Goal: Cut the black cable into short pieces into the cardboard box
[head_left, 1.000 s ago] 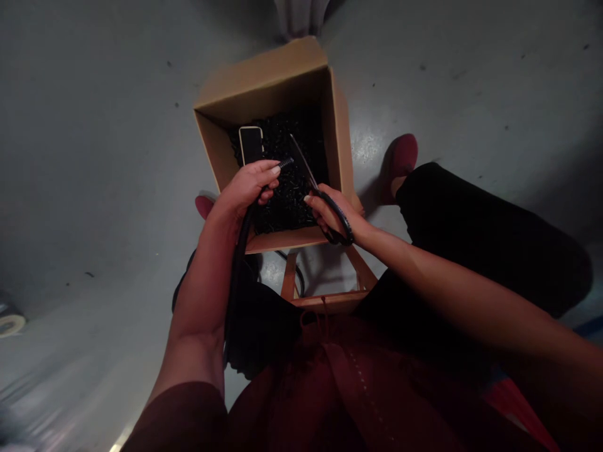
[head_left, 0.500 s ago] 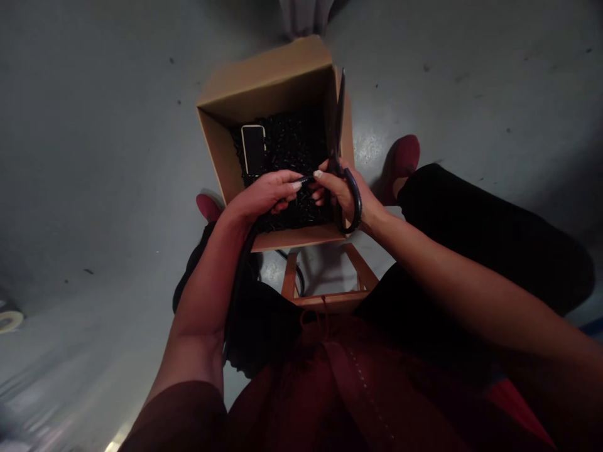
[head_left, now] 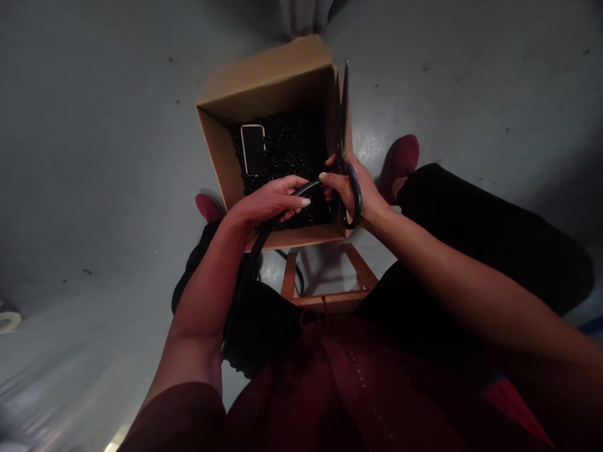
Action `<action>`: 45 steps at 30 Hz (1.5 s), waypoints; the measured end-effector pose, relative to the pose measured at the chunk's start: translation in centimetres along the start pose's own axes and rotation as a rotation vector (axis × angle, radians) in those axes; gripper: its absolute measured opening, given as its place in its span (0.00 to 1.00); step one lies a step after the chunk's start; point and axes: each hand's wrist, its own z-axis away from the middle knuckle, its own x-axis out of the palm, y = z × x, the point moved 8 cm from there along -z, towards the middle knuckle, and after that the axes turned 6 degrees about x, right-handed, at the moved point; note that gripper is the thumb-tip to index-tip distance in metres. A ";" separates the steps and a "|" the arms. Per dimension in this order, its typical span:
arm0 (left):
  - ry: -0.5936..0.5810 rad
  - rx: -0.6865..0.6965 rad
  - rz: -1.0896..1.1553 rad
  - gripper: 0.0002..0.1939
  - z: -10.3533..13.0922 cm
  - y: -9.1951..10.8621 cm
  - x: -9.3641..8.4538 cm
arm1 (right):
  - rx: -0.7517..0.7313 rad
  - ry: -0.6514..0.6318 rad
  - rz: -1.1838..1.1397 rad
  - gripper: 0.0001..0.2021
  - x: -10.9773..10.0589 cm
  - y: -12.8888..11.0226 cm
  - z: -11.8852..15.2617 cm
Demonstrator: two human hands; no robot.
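Note:
A ribbed black tube (head_left: 308, 187) passes through my left hand (head_left: 277, 199), whose fingers are closed around it. From there it trails down beside my left forearm. My right hand (head_left: 353, 188) has the handles of black scissors (head_left: 345, 119) around it, blades pointing away from me and slightly apart. Its thumb and a finger also pinch the tube's far end. Both hands are over an open cardboard box (head_left: 277, 81). Inside lie many short black pieces (head_left: 289, 141) and, on top of them at the left, a phone (head_left: 254, 149) with a pale edge.
A wooden stool (head_left: 332, 302) stands between my legs, on the near side of the box. Black tubing (head_left: 300, 281) hangs beside its leg. A roll of tape (head_left: 8, 321) lies on the floor at far left. Grey cloth (head_left: 305, 17) shows beyond the box.
A longer stretch of tube now shows between my hands. My left hand has shifted slightly toward me, and the scissor blades have spread a little.

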 end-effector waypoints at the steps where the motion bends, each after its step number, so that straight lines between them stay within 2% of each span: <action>1: -0.009 -0.001 0.005 0.17 0.1 -0.1 0.0 | -0.010 0.021 -0.008 0.17 -0.4 0.1 -0.2; 5: 0.002 0.007 0.000 0.20 0.4 0.0 -0.4 | -0.071 0.078 -0.024 0.15 -1.6 0.2 -1.0; 10: 0.123 0.016 -0.085 0.25 0.1 0.5 -1.2 | -0.061 0.140 -0.044 0.14 -2.2 -0.1 -0.9; 17: 0.249 -0.016 -0.201 0.19 0.1 0.7 -2.3 | -0.007 0.124 -0.021 0.12 -1.3 -0.3 -0.4; 23: 0.402 0.032 -0.216 0.18 0.8 1.5 -5.0 | 0.009 0.070 0.027 0.12 -0.5 0.1 -0.4; 28: 0.517 0.071 -0.209 0.17 1.6 2.3 -7.5 | 0.089 0.026 0.018 0.11 0.8 0.8 0.5; 31: 0.523 0.089 -0.189 0.16 1.7 2.4 -8.2 | 0.140 -0.023 0.043 0.12 1.9 2.0 1.2; 35: 0.521 0.091 -0.176 0.15 1.6 2.4 -8.3 | 0.134 -0.092 0.099 0.15 3.1 3.1 1.8; 45: 0.458 0.081 -0.157 0.15 0.9 2.0 -7.7 | 0.103 -0.219 0.129 0.20 4.5 3.1 2.6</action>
